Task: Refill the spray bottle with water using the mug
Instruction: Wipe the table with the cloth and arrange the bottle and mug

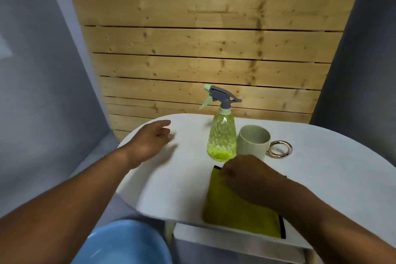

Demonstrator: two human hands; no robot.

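- Left hand (153, 138): open and empty, palm down, fingers loosely spread and blurred, over the bare left part of the desk (184, 180). It holds nothing.
- Right hand (248, 174): knuckles up, fingers curled under, over the far corner of a yellow cloth (233, 210). Whether it pinches the cloth or merely rests there cannot be told; the fingertips are hidden.
- Spray bottle (221, 135): upright just beyond the right hand, well right of the left hand. Trigger head still screwed on, nozzle pointing left. Green translucent body, only a shallow pool at the base, so judged nearly empty.
- Mug (254, 141): upright, touching or just beside the bottle's right flank, directly beyond the right hand. Its ring handle points right. Contents cannot be seen from this angle.
- Blue basin (126, 242): below the desk edge, nearest the left forearm. Whether it holds water cannot be told.
- Handling, bottle: judged light and easily tipped while empty; thin plastic with some give, its dimpled surface aiding grip. Take the body in one hand and turn the collar below the trigger head with the other.
- Handling, mug: judged rigid, smooth and breakable, heavier once filled. Take it by the ring handle, or around the wall.
- Progress: judged at the outset; cap not yet removed.
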